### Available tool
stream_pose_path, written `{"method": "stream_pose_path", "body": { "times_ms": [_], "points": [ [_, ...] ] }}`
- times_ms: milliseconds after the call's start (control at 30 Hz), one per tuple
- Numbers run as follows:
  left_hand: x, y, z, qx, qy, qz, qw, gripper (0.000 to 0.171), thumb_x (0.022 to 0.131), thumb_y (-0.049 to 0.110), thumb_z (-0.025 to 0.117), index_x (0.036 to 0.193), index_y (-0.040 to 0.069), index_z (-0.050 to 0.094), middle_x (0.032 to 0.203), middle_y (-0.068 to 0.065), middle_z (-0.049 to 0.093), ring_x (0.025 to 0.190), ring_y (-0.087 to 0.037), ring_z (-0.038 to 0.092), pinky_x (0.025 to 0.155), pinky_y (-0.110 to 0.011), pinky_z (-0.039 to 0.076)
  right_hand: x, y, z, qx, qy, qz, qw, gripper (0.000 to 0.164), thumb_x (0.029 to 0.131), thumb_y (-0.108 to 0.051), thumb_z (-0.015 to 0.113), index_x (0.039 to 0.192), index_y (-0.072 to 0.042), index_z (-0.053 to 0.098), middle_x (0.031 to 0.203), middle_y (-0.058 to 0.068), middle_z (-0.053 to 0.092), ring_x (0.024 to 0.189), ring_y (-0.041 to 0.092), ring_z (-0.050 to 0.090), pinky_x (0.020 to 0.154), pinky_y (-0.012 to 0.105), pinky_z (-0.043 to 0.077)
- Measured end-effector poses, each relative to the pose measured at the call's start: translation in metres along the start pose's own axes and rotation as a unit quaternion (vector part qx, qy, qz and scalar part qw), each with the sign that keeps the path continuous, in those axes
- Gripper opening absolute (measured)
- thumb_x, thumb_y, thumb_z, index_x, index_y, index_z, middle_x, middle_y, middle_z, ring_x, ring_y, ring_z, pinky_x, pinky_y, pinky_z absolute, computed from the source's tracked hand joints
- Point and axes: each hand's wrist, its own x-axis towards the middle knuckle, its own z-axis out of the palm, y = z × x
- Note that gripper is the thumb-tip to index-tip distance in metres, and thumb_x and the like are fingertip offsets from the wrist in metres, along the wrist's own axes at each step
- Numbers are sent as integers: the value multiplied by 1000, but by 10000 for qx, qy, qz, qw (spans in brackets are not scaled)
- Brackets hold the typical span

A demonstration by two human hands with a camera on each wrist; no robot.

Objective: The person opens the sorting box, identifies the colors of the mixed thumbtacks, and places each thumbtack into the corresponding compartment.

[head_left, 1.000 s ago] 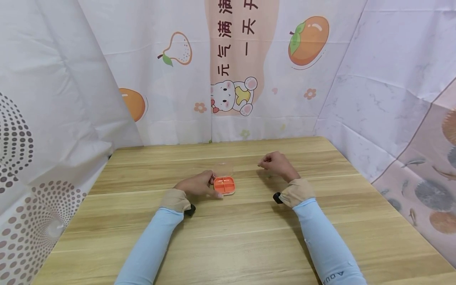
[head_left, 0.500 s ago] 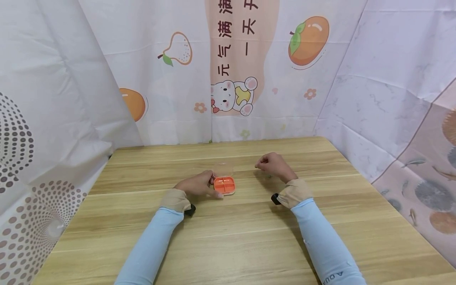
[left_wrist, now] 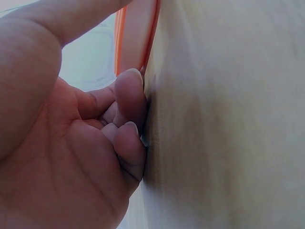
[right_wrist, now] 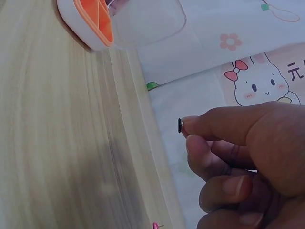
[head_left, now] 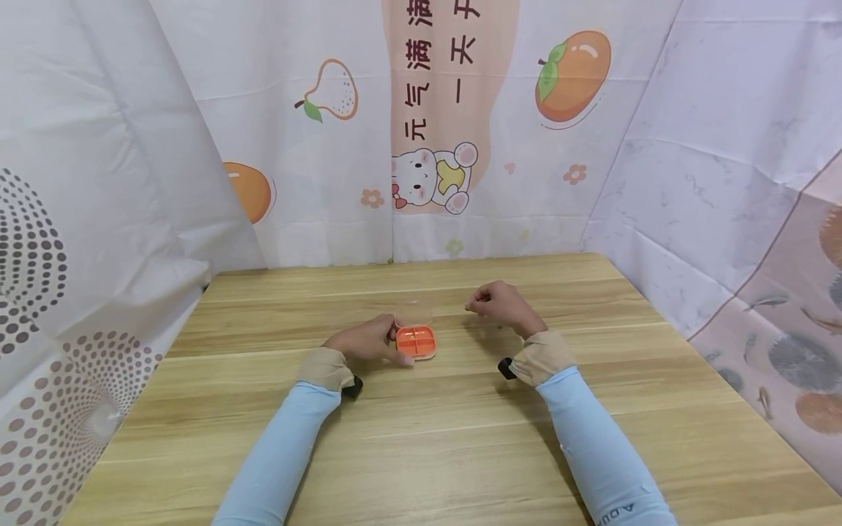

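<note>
An orange and white pill box (head_left: 416, 342) with several compartments lies on the table, its clear lid (head_left: 414, 313) swung back. My left hand (head_left: 370, 341) holds the box from its left side, with the thumb along the near edge and fingertips behind. In the left wrist view its other fingers (left_wrist: 129, 95) curl against the tabletop. To the right of the box, above the table, my right hand (head_left: 503, 304) pinches a tiny black disc-headed stud (right_wrist: 179, 125) with a short metal post between thumb and forefinger.
Below the right hand, a small pink piece with a thin pin (right_wrist: 155, 225) lies on the wooden table (head_left: 421, 446). Printed white curtains (head_left: 316, 183) hang behind the table's far edge and along both sides.
My right hand has moved a little left toward the pill box, still pinching the stud. The left hand keeps its place at the box.
</note>
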Motion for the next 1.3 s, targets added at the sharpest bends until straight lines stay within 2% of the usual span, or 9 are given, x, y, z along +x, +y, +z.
{"method": "stream_pose_path", "body": {
  "times_ms": [300,667,933,1100,1300],
  "points": [
    [1,-1,1,31,8,-44,10000,67,75,43,82,121,6,49,106,-3,58,92,-18,51,81,-29,43,0,-1,3,34,-75,19,10000,26,97,-26,61,105,-4,72,97,19,66,84,39,57,53,31,39],
    [1,-1,2,4,60,-142,9999,70,73,44,83,121,6,48,107,-5,56,92,-19,49,79,-30,43,3,-4,9,-128,-86,-183,9997,23,95,-24,63,101,-3,72,98,14,68,77,19,56,62,30,42],
    [0,0,2,-45,100,-265,9996,72,73,44,83,122,6,48,108,-5,56,94,-20,50,80,-30,43,4,-7,14,-192,-73,-304,9993,20,94,-23,65,97,-5,73,95,11,69,79,19,58,65,31,45],
    [0,0,3,-68,87,-260,9996,71,73,43,83,121,6,47,108,-5,56,94,-20,50,80,-31,43,6,-6,18,-235,-59,-332,9992,15,93,-23,66,93,-9,73,91,5,69,80,18,59,67,30,47],
    [2,-3,3,-31,85,-242,9997,71,72,46,83,121,7,48,108,-4,56,94,-20,50,81,-30,43,6,-8,20,-310,-107,-395,9987,16,93,-22,66,93,-7,74,89,4,68,78,17,57,67,30,46]
  ]
}}
